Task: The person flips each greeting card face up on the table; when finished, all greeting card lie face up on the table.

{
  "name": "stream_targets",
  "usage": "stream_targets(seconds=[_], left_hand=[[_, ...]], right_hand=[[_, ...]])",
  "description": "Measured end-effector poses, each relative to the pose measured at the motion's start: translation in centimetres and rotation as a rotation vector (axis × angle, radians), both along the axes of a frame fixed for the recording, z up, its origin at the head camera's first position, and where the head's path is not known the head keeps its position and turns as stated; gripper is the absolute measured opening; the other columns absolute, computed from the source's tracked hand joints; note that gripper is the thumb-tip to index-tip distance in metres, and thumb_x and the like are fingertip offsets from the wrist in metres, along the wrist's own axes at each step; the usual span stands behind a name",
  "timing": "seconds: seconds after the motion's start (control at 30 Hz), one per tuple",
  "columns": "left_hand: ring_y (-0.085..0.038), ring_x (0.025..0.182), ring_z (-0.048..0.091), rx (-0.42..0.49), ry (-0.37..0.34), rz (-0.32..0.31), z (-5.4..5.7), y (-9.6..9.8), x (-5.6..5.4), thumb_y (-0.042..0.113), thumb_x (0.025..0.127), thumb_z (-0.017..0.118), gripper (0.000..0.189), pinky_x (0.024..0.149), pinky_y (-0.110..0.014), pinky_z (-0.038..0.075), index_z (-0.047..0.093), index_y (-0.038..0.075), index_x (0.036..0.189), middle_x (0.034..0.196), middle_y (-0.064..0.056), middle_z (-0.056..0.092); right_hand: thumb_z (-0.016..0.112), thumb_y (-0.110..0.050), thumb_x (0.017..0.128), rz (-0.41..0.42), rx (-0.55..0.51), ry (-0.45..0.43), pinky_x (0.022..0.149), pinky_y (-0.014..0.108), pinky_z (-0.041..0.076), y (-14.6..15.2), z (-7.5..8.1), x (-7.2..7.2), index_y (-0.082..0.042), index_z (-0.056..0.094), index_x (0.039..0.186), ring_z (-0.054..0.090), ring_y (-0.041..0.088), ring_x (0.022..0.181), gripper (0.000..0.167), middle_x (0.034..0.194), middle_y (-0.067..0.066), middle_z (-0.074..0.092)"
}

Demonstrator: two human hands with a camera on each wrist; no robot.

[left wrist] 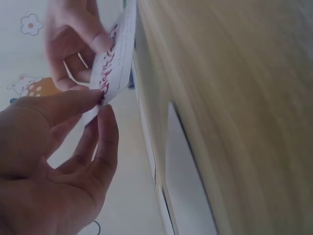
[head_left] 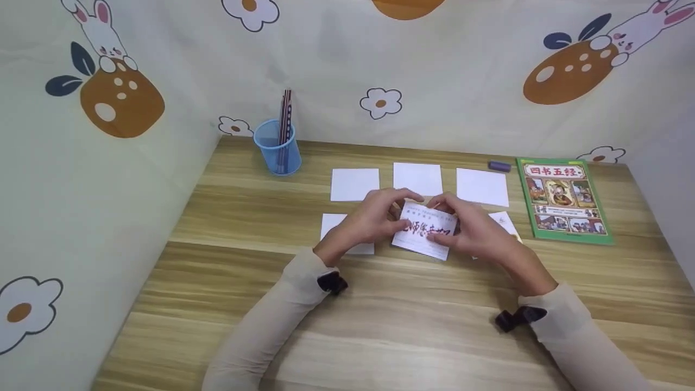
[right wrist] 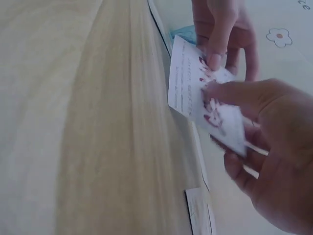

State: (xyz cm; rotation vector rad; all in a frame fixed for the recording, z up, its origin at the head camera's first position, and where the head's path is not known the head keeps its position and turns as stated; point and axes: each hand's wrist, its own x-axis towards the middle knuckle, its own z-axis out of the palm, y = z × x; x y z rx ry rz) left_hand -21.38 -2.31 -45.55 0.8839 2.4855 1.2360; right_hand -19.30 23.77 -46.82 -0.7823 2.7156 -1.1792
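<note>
Both hands hold one white card [head_left: 419,243] with red brush-style characters and small print, lifted above the table. The left hand [head_left: 372,218] pinches its left side, thumb on the printed face and fingers behind, as the left wrist view also shows. On the opposite side the right hand [head_left: 480,227] pinches the card the same way. In the right wrist view the card [right wrist: 188,90] is tilted, with its printed face toward the camera. Under the left hand lies a blank white card [head_left: 331,222], partly covered. A card with a small printed design [head_left: 505,224] is partly hidden by the right hand.
Behind the hands, three blank white cards lie in a row: left [head_left: 355,184], middle [head_left: 417,179] and right [head_left: 482,187]. A blue cup [head_left: 279,155] with pencils [head_left: 285,117] stands back left. At right are a green-bordered book [head_left: 564,201] and a dark small cylinder [head_left: 499,166].
</note>
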Motion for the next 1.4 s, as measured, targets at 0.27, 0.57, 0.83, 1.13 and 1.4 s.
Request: stream_targets(seconds=[0.27, 0.57, 0.83, 1.13, 1.4], left_hand=[[-0.02, 0.102, 0.068, -0.127, 0.048, -0.001, -0.4, 0.2, 0.2, 0.005, 0.094, 0.082, 0.046, 0.084, -0.024, 0.06, 0.069, 0.006, 0.138, 0.122, -0.012, 0.069], [-0.023, 0.128, 0.059, -0.269, 0.099, 0.004, -0.4, 0.1, 0.6, 0.018, 0.096, 0.083, 0.047, 0.114, -0.038, 0.052, 0.069, 0.011, 0.141, 0.137, -0.009, 0.066], [-0.024, 0.131, 0.055, -0.307, 0.073, 0.015, -0.6, 0.1, 0.6, 0.02, 0.097, 0.083, 0.048, 0.113, -0.038, 0.052, 0.07, 0.012, 0.142, 0.137, -0.009, 0.063], [-0.025, 0.132, 0.055, -0.306, 0.08, -0.013, -0.2, -0.9, 0.6, 0.022, 0.095, 0.085, 0.054, 0.115, -0.04, 0.051, 0.067, 0.013, 0.145, 0.139, -0.008, 0.065], [-0.029, 0.13, 0.06, -0.266, 0.062, -0.059, 0.7, -3.8, 0.4, 0.015, 0.092, 0.086, 0.055, 0.118, -0.045, 0.048, 0.067, 0.009, 0.143, 0.135, -0.011, 0.07]], right_hand=[[0.091, -0.024, 0.09, -0.005, 0.158, 0.034, 0.103, 0.047, 0.054, 0.4, -0.2, -0.1, -0.014, 0.067, 0.135, 0.064, 0.023, 0.117, 0.052, 0.128, 0.004, 0.068], [0.085, -0.026, 0.096, 0.017, 0.204, -0.009, 0.118, 0.052, 0.047, 1.0, -0.4, -0.3, -0.017, 0.07, 0.137, 0.059, 0.029, 0.133, 0.045, 0.137, 0.005, 0.066], [0.082, -0.023, 0.098, 0.034, 0.23, -0.04, 0.121, 0.056, 0.044, 1.0, -0.3, -0.3, -0.016, 0.073, 0.135, 0.056, 0.032, 0.137, 0.039, 0.14, 0.008, 0.065], [0.081, -0.032, 0.099, 0.063, 0.21, -0.035, 0.119, 0.053, 0.047, 0.1, -0.1, -0.1, -0.02, 0.073, 0.135, 0.057, 0.026, 0.135, 0.039, 0.138, 0.002, 0.066], [0.075, -0.033, 0.103, 0.12, 0.155, 0.021, 0.121, 0.05, 0.049, -3.1, -0.1, 0.4, -0.017, 0.072, 0.136, 0.06, 0.023, 0.138, 0.037, 0.141, 0.001, 0.066]])
